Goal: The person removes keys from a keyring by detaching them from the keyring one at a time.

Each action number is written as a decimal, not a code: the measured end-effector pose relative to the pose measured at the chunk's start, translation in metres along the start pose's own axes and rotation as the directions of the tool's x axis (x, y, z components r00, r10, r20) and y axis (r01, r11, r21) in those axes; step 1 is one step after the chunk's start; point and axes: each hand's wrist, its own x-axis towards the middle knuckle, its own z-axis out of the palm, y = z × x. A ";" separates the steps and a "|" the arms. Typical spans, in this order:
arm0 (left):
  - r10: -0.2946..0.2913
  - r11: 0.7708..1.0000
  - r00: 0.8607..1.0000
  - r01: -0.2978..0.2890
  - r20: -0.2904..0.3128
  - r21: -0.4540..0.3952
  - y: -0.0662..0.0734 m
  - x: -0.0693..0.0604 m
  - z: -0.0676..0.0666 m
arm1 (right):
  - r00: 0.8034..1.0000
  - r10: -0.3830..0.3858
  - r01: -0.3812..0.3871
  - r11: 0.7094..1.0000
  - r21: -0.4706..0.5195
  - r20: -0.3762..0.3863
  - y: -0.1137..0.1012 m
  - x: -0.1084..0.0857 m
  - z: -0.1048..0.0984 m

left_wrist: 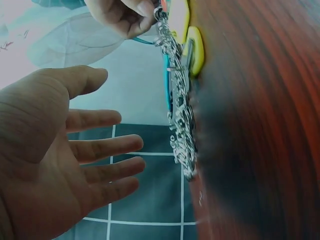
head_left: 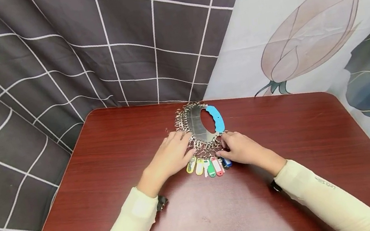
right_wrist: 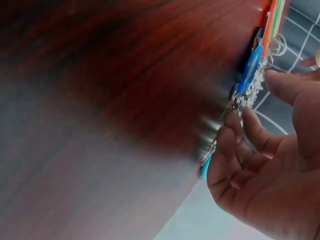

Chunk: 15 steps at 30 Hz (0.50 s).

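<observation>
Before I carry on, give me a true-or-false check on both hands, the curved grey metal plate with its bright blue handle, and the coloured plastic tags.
1. In the head view, the bright blue, wavy-edged handle is right of the curved grey metal plate. True.
2. The left hand is clenched in a fist. False: its fingers are extended.
3. The oblong green plastic tag lies between a yellow plastic tag and a red plastic tag. True.
4. The right hand is on the plate's left side in the head view. False: it is at the lower right.
5. Silvery metal rings line the plate's left edge in the head view. True.
</observation>
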 end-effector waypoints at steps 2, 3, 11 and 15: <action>0.001 1.000 1.000 -0.001 -0.001 0.001 0.002 0.002 0.001 | 1.000 0.005 -0.005 1.000 -0.002 0.001 -0.001 0.000 -0.001; 0.001 1.000 1.000 -0.001 -0.001 0.004 0.003 0.003 0.002 | 1.000 0.002 -0.002 1.000 -0.003 0.003 -0.001 0.000 -0.001; 0.017 1.000 1.000 -0.017 0.012 -0.007 0.016 0.014 0.008 | 0.999 -0.012 0.013 1.000 -0.023 0.031 -0.001 0.002 0.002; 0.024 1.000 1.000 -0.023 0.017 -0.005 0.022 0.018 0.011 | 0.999 0.012 -0.010 0.999 -0.045 0.044 0.000 0.001 0.002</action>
